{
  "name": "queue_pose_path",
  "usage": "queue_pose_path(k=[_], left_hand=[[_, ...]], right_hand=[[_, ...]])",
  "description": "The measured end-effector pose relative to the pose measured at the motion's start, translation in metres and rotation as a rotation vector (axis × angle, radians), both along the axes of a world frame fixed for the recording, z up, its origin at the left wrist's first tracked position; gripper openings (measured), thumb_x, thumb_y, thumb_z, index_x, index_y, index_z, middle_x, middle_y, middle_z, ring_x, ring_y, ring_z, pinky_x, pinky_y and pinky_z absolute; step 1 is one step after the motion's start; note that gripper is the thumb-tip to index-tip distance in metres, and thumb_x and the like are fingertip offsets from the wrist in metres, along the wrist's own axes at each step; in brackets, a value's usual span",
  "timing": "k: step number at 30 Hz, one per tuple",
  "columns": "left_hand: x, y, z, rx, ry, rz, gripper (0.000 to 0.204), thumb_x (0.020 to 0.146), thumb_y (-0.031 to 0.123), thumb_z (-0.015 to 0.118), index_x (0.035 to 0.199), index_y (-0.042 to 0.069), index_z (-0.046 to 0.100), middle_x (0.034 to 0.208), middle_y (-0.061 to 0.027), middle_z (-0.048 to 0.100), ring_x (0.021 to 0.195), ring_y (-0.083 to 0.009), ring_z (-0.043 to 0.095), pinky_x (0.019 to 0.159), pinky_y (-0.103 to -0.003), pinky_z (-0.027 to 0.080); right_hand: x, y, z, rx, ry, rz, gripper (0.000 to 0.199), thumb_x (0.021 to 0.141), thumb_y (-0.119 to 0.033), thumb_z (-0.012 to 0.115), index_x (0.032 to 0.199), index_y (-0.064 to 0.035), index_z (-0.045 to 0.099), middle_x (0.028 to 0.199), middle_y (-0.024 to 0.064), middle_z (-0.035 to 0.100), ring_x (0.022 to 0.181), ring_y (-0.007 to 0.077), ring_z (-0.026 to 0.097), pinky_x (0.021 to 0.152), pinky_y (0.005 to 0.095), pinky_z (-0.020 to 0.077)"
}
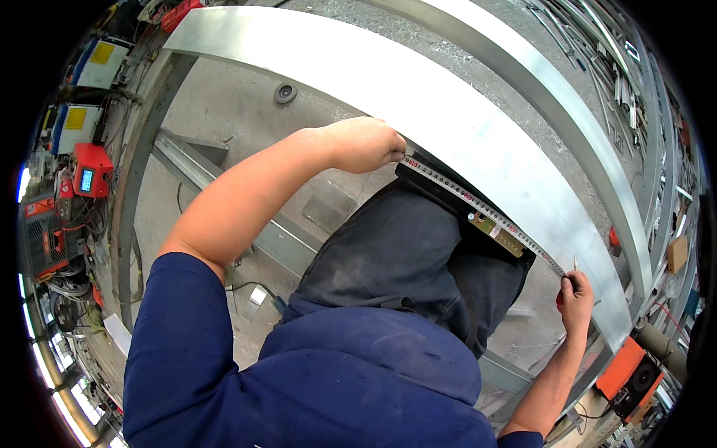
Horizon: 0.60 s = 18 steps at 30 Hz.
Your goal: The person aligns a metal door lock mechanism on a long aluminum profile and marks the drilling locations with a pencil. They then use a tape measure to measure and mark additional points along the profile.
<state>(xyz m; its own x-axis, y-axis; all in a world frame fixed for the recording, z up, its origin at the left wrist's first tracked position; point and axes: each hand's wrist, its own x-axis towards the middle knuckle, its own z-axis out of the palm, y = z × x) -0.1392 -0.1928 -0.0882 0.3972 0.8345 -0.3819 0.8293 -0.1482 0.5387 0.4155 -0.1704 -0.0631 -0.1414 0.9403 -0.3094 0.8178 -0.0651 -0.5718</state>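
Observation:
A tape measure's blade (485, 205) is stretched along the near edge of a wide silvery metal beam (396, 71). My left hand (370, 144) pinches the blade at its upper left stretch, right by the beam's edge. Down at the right, my right hand (575, 295) is closed around the tape measure's case, of which a little red shows. A thin pointed marking tool (575, 261) sticks up from the same hand. Beneath the blade, over my thighs, lies a long black piece (429, 187) with a brass-coloured plate (497, 233) on it; I cannot tell its kind.
Another metal beam (515, 67) curves beyond the first. A small round wheel (285, 93) lies on the floor. At left stand a red box with a display (91, 170) and an orange machine (45, 239). An orange-black machine (631, 379) sits lower right; metal lengths (597, 71) lie far right.

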Motion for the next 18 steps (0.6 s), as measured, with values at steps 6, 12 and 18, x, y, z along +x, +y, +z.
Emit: queue_pose_path(k=[6, 12, 18], left_hand=[[-0.001, 0.001, 0.001, 0.004, 0.019, -0.008, 0.023, 0.103, 0.019, 0.063, 0.108, 0.002, 0.077, 0.098, -0.0186, 0.076, 0.097, -0.0378, 0.072, 0.091, -0.047, 0.057], [-0.001, -0.001, 0.000, 0.018, 0.015, -0.004, 0.024, 0.103, 0.021, 0.063, 0.110, 0.003, 0.078, 0.100, -0.0182, 0.077, 0.098, -0.0375, 0.073, 0.093, -0.047, 0.057], [-0.002, 0.000, -0.009, 0.085, -0.002, 0.011, 0.020, 0.101, 0.018, 0.066, 0.106, 0.001, 0.076, 0.095, -0.0198, 0.075, 0.092, -0.0394, 0.071, 0.086, -0.048, 0.056]], right_hand=[[0.000, -0.001, 0.000, 0.030, -0.033, 0.019, 0.010, 0.103, -0.003, 0.064, 0.094, 0.0006, 0.063, 0.088, 0.0013, 0.056, 0.054, 0.0082, 0.055, 0.047, 0.0266, 0.0410], [0.000, -0.003, -0.003, 0.081, -0.034, 0.044, 0.010, 0.102, -0.004, 0.064, 0.094, 0.0006, 0.063, 0.089, 0.0016, 0.056, 0.054, 0.0084, 0.055, 0.047, 0.0268, 0.0410], [-0.003, -0.009, -0.003, 0.042, -0.051, -0.015, 0.008, 0.101, -0.005, 0.065, 0.095, 0.0012, 0.064, 0.089, 0.0034, 0.058, 0.056, 0.0113, 0.058, 0.051, 0.0287, 0.0432]])
